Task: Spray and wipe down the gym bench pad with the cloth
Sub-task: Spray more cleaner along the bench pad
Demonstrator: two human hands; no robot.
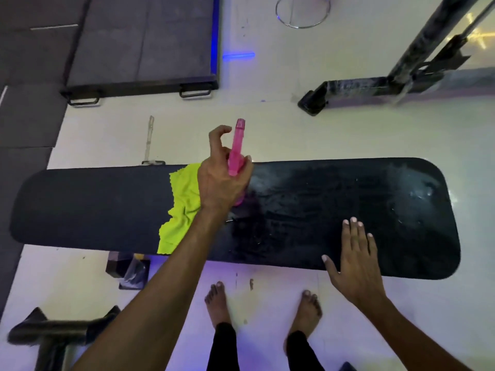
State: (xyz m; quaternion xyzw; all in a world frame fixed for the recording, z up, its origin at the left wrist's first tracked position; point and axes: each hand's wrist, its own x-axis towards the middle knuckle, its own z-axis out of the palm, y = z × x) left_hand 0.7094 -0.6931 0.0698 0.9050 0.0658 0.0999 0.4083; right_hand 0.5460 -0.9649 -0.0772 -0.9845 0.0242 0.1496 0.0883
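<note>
So the black pad (321, 210) runs across in front of me, its right half wet and streaky. The green cloth (182, 207) is draped over its middle. My left hand (222, 183) grips a pink sprayer (236, 148) above it, and my right hand (356, 258) rests flat, fingers spread, on the near edge.
</note>
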